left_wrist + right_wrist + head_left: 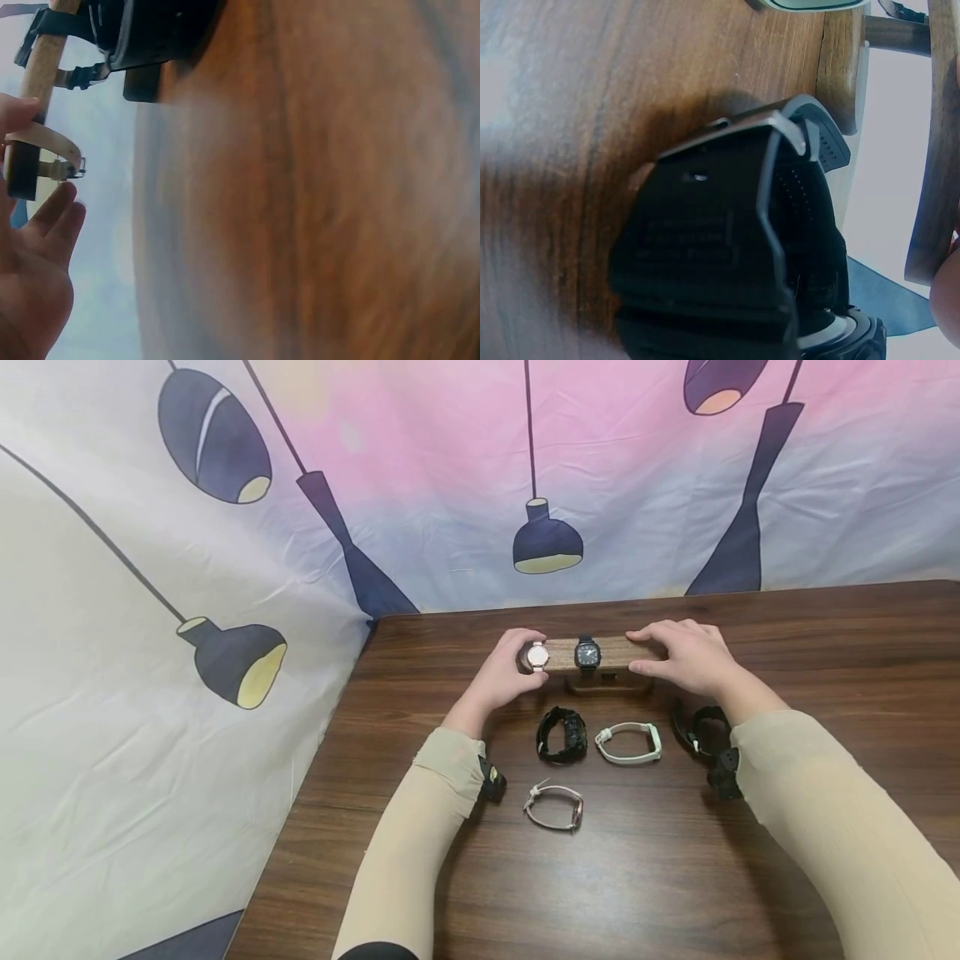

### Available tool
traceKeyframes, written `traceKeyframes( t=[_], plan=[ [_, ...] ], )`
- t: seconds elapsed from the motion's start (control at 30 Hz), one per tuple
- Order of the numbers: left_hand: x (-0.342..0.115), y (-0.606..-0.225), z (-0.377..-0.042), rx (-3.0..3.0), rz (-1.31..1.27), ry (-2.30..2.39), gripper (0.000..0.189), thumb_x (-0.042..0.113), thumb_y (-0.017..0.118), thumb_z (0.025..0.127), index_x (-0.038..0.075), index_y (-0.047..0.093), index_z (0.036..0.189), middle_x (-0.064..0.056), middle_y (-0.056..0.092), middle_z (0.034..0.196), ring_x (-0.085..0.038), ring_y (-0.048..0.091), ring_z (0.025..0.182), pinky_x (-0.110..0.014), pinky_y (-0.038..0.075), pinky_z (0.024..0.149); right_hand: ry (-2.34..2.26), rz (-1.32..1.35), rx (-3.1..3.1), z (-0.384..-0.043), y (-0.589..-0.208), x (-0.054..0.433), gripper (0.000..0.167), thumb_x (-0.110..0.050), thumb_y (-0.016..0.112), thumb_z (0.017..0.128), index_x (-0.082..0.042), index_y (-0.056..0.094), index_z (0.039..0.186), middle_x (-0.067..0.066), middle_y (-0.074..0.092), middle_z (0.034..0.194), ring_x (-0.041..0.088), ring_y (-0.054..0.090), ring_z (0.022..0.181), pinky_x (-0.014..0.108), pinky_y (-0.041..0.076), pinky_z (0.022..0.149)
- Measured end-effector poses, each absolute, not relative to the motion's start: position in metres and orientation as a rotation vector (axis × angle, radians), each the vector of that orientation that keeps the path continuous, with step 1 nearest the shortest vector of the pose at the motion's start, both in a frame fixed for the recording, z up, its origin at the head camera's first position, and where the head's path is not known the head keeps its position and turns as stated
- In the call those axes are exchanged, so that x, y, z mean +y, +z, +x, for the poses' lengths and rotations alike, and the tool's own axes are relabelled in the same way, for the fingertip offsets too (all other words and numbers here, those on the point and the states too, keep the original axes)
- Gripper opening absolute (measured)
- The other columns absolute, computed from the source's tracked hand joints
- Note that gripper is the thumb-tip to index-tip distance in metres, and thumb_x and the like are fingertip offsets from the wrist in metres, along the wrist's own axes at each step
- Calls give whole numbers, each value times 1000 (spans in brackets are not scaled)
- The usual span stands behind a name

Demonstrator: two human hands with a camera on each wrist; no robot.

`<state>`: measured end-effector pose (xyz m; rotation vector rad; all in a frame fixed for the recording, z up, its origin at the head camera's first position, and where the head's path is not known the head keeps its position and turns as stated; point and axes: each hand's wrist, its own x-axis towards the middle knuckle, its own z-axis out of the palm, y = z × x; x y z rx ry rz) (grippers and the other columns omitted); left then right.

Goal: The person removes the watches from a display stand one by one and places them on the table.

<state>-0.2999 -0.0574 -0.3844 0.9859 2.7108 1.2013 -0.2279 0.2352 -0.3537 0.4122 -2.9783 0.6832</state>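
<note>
A wooden watch stand [618, 652] stands near the table's back edge, its bar raised over a rounded base [607, 687]. Round the bar are a watch with a pale round dial [537, 655] at the left end and a black square watch [587, 654] near the middle. My left hand [497, 670] grips the bar's left end by the pale watch, thumb in front and fingers behind. At the right end, my right hand [693, 656] pinches the bar between thumb and fingers. In the left wrist view the pale strap [49, 141] loops round the bar.
In front of the stand lie a chunky black watch [561, 736], a pale green band [630, 743] and a black watch [705, 240] below my right wrist. Closer to me is a slim pale-strapped watch [553, 807]. A printed cloth [450, 527] hangs behind the table.
</note>
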Motion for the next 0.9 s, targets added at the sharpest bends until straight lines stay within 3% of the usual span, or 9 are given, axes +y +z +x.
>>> traceKeyframes(
  t=[0.13,0.3,0.53,0.9],
  plan=[
    [-55,-392,-299,2604,883,1385,58,11,74,78,14,50,131,-5,41,132,-17,48,107,-32,41,90,693,419,-2988,-226,-352,237,60,-54,59,86,-17,53,133,14,46,136,38,38,118,59,18,95],
    [-50,-397,-299,2412,829,1505,69,17,74,80,19,41,141,-4,36,140,-18,46,113,-33,41,92,690,383,-2993,-221,-351,243,59,-50,60,87,-16,53,134,15,46,137,39,37,118,60,18,95],
    [-59,-396,-299,2342,766,1568,71,14,75,79,20,41,141,-2,43,135,-17,50,112,-34,42,91,707,434,-2986,-224,-351,238,61,-54,59,86,-16,52,134,14,46,136,38,38,118,60,18,95],
    [-60,-371,-283,2307,725,1543,73,10,73,80,10,37,143,-7,37,143,-22,50,111,-32,44,87,702,409,-2996,-222,-349,240,59,-51,60,87,-16,52,134,15,45,137,38,38,118,60,17,95]
  ],
)
